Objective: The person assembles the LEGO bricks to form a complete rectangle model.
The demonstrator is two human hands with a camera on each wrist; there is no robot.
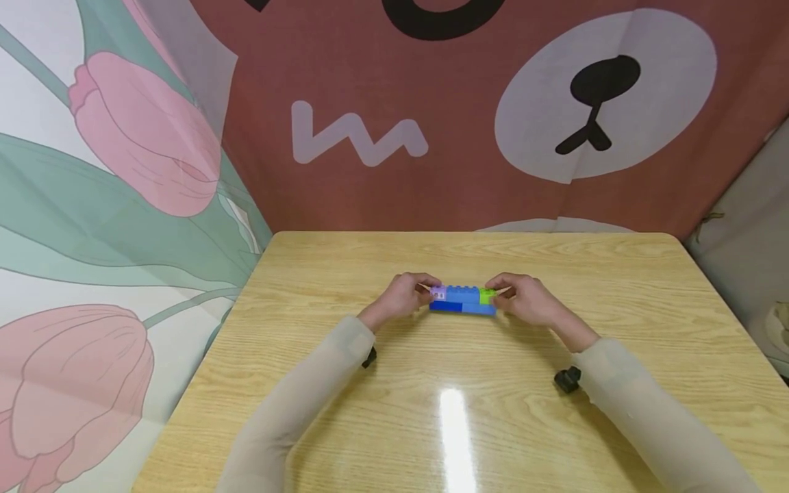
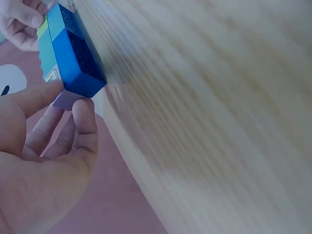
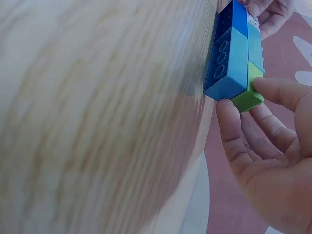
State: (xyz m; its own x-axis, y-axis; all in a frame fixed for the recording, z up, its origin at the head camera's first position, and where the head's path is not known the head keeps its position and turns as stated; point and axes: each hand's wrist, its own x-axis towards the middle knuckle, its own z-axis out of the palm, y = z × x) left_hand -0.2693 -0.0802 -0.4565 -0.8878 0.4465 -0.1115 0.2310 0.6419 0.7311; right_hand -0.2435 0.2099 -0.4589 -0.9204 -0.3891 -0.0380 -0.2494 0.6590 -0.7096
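Note:
A two-layer row of toy building bricks is held over the table (image 1: 394, 411) between both hands. On top sit a purple brick (image 1: 438, 294), a light blue brick (image 1: 462, 295) and a green brick (image 1: 485, 296). Below them are a dark blue brick (image 1: 445, 307) and another light blue brick (image 3: 232, 73). My left hand (image 1: 401, 299) pinches the purple end between thumb and fingers. At the green end, my right hand (image 1: 529, 301) grips likewise. The hollow underside shows in both wrist views, so the row is tilted or raised.
Behind the table's far edge hangs a reddish cloth (image 1: 370, 192) with a bear face. A tulip-patterned cloth (image 1: 123, 260) hangs along the left side. Black devices (image 1: 568, 379) sit under both wrists.

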